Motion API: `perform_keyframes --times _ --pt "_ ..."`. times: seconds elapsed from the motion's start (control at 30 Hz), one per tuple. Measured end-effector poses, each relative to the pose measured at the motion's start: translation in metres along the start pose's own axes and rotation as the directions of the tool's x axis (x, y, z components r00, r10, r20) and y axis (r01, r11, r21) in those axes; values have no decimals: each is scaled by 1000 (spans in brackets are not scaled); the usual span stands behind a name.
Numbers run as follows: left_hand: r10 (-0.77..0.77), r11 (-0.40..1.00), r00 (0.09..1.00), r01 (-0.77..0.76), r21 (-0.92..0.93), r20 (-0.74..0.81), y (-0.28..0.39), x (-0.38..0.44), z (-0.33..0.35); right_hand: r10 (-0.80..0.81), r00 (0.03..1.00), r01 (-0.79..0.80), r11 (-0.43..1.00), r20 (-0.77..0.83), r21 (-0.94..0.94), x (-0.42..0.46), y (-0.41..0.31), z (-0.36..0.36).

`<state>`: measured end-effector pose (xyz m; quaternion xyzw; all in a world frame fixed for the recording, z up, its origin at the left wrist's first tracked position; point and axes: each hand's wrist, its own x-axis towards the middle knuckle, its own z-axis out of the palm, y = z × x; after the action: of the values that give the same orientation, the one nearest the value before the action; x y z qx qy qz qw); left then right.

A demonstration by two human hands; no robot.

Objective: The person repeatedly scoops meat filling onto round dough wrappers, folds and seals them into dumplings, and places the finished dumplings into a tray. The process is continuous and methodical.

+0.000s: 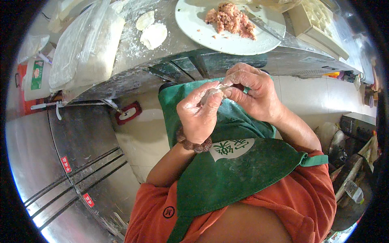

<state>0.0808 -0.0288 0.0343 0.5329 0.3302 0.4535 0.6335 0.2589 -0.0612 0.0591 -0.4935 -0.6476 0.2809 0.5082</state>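
My left hand (199, 109) and my right hand (253, 91) meet in front of the green apron, short of the counter's edge. Between their fingertips they pinch a small piece of pale dough (222, 88), probably a dumpling, mostly covered by the fingers. Flour whitens both hands. Beyond them, a large pale plate (191, 32) holds a heap of pinkish minced meat (232, 22). A flat, narrow utensil (263, 25) lies across the plate's right side. Left of the plate, round dough wrappers (154, 35) rest on the floured counter (129, 51).
A light-coloured tray (319, 38) with pale dumplings (317, 15) stands at the counter's right. Clear plastic sheeting (82, 48) covers the left part. Stainless-steel cabinet doors (85, 133) are at my left. Dark cookware (332, 142) and a plastic bottle (354, 191) are at my right.
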Motion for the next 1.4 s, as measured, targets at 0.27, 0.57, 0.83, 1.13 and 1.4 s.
perform_keyframes --times 0.27,0.57,0.83,1.13,1.4 --pt "-80 980 995 68 -187 -56 3 2 5 168 986 -168 986 7 -3 -5 -14 -8" --pt "-126 979 974 153 -136 187 10 5 1 -33 986 -26 938 -165 -345 -3 -3 -44" --pt "24 999 990 -28 22 141 11 9 -1 259 927 -344 296 -272 -891 59 39 -118" --pt "29 996 999 -26 -85 39 25 14 -9 299 890 -455 604 -343 -654 39 -1 -123" --pt "-31 989 995 45 -140 99 26 21 -4 -156 986 166 833 63 -528 -13 -24 -92"
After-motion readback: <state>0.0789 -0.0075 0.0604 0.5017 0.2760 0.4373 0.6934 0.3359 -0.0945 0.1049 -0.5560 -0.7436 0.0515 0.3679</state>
